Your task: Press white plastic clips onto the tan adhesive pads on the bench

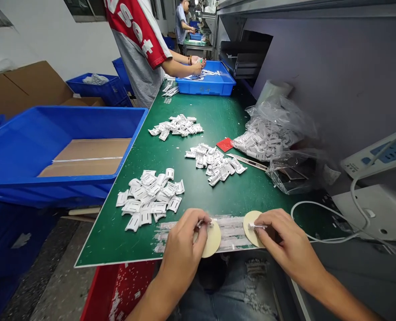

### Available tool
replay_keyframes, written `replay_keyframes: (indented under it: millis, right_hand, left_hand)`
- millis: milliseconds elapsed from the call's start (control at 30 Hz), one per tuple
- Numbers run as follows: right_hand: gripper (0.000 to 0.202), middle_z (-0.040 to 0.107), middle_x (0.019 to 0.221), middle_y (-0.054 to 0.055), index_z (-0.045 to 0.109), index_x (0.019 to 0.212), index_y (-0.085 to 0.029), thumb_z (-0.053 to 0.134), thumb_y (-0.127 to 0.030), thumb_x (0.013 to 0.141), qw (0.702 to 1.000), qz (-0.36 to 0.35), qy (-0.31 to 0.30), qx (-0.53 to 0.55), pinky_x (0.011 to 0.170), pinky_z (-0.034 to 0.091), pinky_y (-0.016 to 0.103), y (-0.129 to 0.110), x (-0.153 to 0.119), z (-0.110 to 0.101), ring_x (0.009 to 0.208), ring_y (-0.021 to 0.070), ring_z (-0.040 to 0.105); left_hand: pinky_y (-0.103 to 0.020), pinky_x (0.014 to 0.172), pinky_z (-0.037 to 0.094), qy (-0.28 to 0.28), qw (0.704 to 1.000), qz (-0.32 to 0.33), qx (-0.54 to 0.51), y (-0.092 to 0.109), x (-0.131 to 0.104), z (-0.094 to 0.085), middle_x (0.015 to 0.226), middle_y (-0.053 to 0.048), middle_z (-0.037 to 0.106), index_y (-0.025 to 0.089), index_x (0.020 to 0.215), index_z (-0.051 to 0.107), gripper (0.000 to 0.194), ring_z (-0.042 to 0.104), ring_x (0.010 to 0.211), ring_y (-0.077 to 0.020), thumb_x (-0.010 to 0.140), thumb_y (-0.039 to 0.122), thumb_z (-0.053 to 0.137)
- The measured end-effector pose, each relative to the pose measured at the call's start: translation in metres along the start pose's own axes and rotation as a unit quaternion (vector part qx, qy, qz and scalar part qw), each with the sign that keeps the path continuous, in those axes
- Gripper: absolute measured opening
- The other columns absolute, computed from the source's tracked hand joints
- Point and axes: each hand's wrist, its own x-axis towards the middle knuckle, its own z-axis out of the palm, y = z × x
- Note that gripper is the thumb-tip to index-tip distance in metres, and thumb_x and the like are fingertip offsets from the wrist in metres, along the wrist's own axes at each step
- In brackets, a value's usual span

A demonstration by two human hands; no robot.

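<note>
My left hand (187,240) pinches a small part, mostly hidden by the fingers, over a round cream-coloured disc (214,242) at the table's near edge. Across from it, my right hand (283,238) is closed on a small white plastic piece (257,226) above a second cream disc (250,217). Both discs lie on a strip of greyish tape residue (233,227). Beyond my left hand spreads a pile of white plastic pieces (151,196) with dark markings. Two similar piles, one in the middle (216,161) and one farther back (179,125), lie on the green table (164,162).
A clear bag of white pieces (268,133), a red square (224,144) and a cutter knife (248,161) lie at the right. Cables (318,240) run beside my right arm. A large blue bin (131,147) borders the left edge. A co-worker reaches into a blue tray (206,88).
</note>
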Motion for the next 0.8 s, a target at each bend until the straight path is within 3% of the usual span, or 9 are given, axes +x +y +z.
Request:
replay_keyframes:
  millis: [133, 233, 433, 567, 800]
  right_hand:
    - [0.018, 0.066, 0.099, 0.007, 0.062, 0.111, -0.02, 0.057, -0.014, 0.095, 0.989, -0.076, 0.0, -0.129, 0.076, 0.039, 0.036, -0.005, -0.007, -0.005, 0.091, 0.0216, 0.055]
    - [0.018, 0.067, 0.097, 0.008, 0.065, 0.11, -0.017, 0.055, -0.013, 0.095, 0.975, -0.097, -0.002, -0.201, 0.071, 0.036, 0.035, -0.007, -0.009, -0.004, 0.085, 0.0216, 0.053]
    - [0.016, 0.066, 0.084, 0.007, 0.067, 0.098, -0.017, 0.052, -0.014, 0.096, 0.949, -0.119, -0.026, -0.292, 0.062, 0.027, 0.036, -0.008, 0.002, -0.003, 0.07, 0.0198, 0.047]
    - [0.02, 0.065, 0.083, 0.008, 0.068, 0.097, -0.015, 0.048, -0.015, 0.098, 0.952, -0.121, -0.03, -0.279, 0.063, 0.028, 0.036, -0.012, -0.001, -0.007, 0.071, 0.0203, 0.046]
    - [0.019, 0.061, 0.077, 0.006, 0.068, 0.092, -0.017, 0.05, -0.02, 0.098, 0.944, -0.1, -0.027, -0.312, 0.062, 0.025, 0.036, -0.013, -0.001, -0.004, 0.068, 0.0198, 0.043]
  left_hand:
    - [-0.036, 0.084, 0.043, 0.007, 0.973, 0.092, 0.21, -0.004, -0.014, -0.005, 0.108, -0.004, 0.064, 0.025, 0.112, 0.06, 0.025, 0.056, 0.098, -0.021, 0.093, 0.011, 0.051]
    - [-0.036, 0.085, 0.044, 0.003, 0.95, 0.126, 0.286, -0.003, -0.019, -0.01, 0.111, -0.007, 0.064, 0.02, 0.117, 0.06, 0.031, 0.057, 0.098, -0.0222, 0.091, 0.006, 0.052]
    - [-0.035, 0.079, 0.047, -0.01, 0.947, 0.135, 0.291, -0.001, -0.006, -0.012, 0.102, -0.008, 0.065, 0.019, 0.109, 0.063, 0.025, 0.059, 0.093, -0.0224, 0.09, 0.006, 0.053]
    - [-0.035, 0.086, 0.047, -0.046, 0.949, 0.138, 0.279, -0.002, -0.008, -0.015, 0.11, -0.009, 0.066, 0.019, 0.11, 0.062, 0.024, 0.058, 0.101, -0.0227, 0.091, 0.007, 0.053]
    - [-0.035, 0.083, 0.047, -0.06, 0.947, 0.148, 0.278, 0.001, -0.009, -0.018, 0.101, -0.007, 0.068, 0.018, 0.103, 0.063, 0.017, 0.058, 0.096, -0.0226, 0.093, 0.01, 0.052]
